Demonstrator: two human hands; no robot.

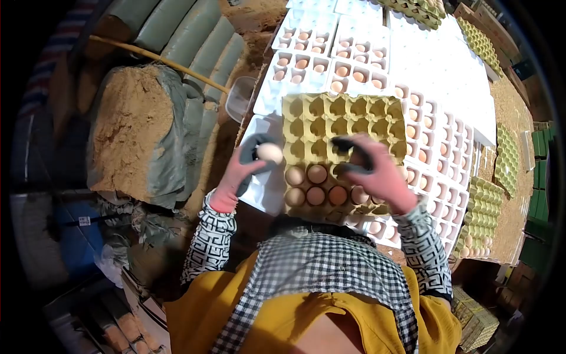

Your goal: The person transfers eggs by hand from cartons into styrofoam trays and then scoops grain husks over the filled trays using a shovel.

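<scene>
My left hand (242,168), in a pink glove with dark grey fingers, pinches a pale egg (269,153) at the left edge of a yellowish pulp egg tray (339,109). Over the tray's right half hovers my right hand (368,165), gloved the same way. Its thumb and fingers are curved and apart; a brownish patch shows in the shaded gap, too dark to make out. Brown eggs (315,196) sit in the tray's two near rows, partly covered by my right hand. The visible cups in the far rows hold no eggs.
White trays (277,88) with eggs lie under and around the pulp tray. More pulp trays (483,203) are at the right, one with several eggs. A torn sack (132,130) of brown granular material, a yellow pole (159,58) and a clear tub (240,99) are at the left.
</scene>
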